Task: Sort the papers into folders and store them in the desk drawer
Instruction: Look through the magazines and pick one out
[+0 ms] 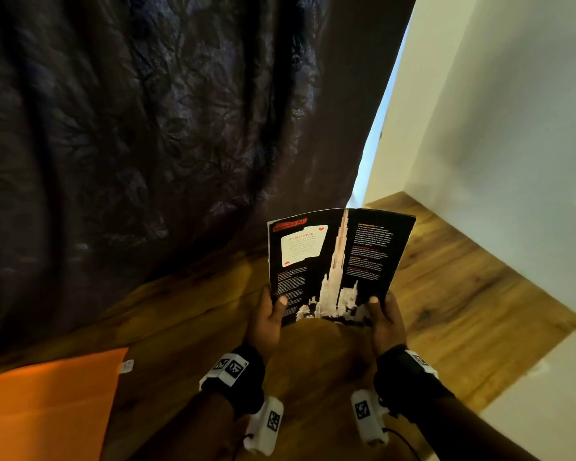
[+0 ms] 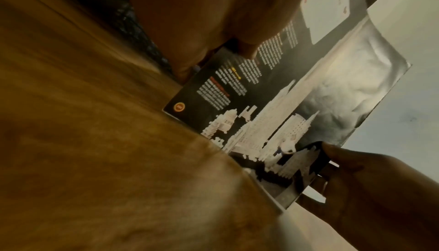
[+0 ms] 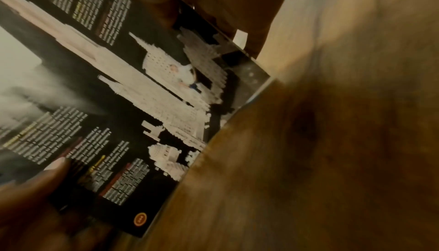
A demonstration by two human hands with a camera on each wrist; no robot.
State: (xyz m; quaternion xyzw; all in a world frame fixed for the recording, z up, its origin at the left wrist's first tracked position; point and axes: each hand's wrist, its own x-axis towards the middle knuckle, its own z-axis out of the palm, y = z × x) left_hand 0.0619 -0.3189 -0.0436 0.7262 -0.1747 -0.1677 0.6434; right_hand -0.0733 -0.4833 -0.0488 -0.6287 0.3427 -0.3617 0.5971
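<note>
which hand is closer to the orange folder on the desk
Left. The left hand grips the open booklet's lower left edge, on the side toward the orange folder. The right hand grips the booklet's lower right edge, farther from the folder.

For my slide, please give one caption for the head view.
Both hands, left hand and right hand, hold an open booklet above a wooden desk.

You hold a booklet [image 1: 336,264] of glossy printed paper; its black pages catch glare in the left wrist view. Under it lies a desk [image 1: 446,294] of smooth wood-grain. At the desk's left edge lies a matt orange paper folder [image 1: 44,407]. Behind hangs a dark, crinkled cloth curtain [image 1: 147,128] with faint sheen.
</note>
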